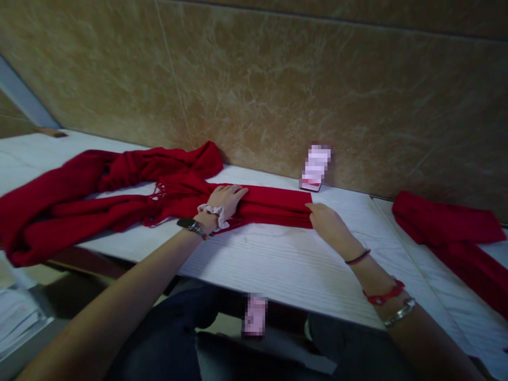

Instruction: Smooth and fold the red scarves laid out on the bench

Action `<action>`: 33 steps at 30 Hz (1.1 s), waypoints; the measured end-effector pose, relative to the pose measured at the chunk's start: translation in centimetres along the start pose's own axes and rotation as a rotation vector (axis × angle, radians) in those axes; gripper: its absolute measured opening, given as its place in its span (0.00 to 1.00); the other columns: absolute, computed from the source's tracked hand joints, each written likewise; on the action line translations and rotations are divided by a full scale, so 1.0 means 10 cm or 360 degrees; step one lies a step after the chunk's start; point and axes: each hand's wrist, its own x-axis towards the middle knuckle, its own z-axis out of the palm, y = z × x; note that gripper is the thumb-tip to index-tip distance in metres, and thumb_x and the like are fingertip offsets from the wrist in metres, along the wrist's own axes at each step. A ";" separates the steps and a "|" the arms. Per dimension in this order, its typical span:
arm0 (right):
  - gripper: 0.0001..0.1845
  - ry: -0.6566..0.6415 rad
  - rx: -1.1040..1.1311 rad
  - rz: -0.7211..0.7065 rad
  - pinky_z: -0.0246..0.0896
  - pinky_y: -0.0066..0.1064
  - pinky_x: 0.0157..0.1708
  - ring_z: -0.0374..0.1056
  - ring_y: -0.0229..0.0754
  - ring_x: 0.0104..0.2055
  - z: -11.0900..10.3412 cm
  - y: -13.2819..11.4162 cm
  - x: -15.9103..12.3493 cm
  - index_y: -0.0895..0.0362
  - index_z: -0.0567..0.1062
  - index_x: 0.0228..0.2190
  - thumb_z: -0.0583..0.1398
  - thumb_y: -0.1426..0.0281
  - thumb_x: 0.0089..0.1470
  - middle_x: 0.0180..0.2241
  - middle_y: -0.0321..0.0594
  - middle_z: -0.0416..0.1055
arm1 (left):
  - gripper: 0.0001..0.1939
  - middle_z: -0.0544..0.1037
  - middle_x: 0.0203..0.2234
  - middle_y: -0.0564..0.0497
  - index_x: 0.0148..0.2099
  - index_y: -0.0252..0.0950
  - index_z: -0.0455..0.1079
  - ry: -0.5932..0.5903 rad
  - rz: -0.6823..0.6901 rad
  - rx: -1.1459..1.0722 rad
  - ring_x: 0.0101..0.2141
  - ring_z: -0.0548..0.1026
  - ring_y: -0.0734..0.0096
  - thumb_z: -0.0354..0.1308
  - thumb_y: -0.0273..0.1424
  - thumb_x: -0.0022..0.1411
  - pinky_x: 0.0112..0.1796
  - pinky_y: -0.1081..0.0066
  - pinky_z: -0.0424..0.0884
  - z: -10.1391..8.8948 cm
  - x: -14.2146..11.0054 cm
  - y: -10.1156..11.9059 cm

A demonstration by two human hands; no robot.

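So the folded red fabric (273,207) is lying lengthwise on the white table (273,256), right under the person's hands. Left hand (227,200) is spread fairly flat on top, pressing rather than gripping. Right hand (325,218) is pinched closed on the far-right end, its fingertips partly hidden. A messy red heap (91,180) sits to the left, cut off at the frame edge; honestly can't tell whether it's joined to the folded bit. Another red piece (448,217) runs out of view on the right. The thing leaning on the wall (246,90) is pixelated, so no details there.
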 end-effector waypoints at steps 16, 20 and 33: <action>0.19 0.0428 0.0381 -0.0180 0.65 0.37 0.45 0.70 0.45 0.43 0.20 0.12 0.14 0.62 0.71 0.45 0.47 0.77 0.56 0.43 0.47 0.73 | 0.13 0.71 0.37 0.44 0.41 0.34 0.71 0.0427 -0.0036 0.0080 0.36 0.70 0.62 0.46 0.24 0.58 0.38 0.66 0.66 -0.31 -0.07 -0.07; 0.18 0.0371 0.0388 -0.0374 0.63 0.38 0.48 0.68 0.44 0.47 0.20 0.18 0.09 0.61 0.72 0.44 0.48 0.76 0.55 0.45 0.47 0.71 | 0.13 0.71 0.35 0.46 0.41 0.36 0.69 0.0117 0.0183 0.0083 0.37 0.70 0.64 0.48 0.21 0.54 0.38 0.68 0.66 -0.33 -0.12 -0.05; 0.19 0.0396 0.0282 -0.0490 0.62 0.39 0.50 0.66 0.43 0.48 0.20 0.26 0.04 0.61 0.72 0.44 0.46 0.77 0.55 0.46 0.47 0.70 | 0.15 0.70 0.37 0.48 0.41 0.37 0.68 -0.0009 0.0106 -0.0103 0.39 0.68 0.66 0.47 0.20 0.53 0.40 0.68 0.65 -0.23 -0.18 -0.14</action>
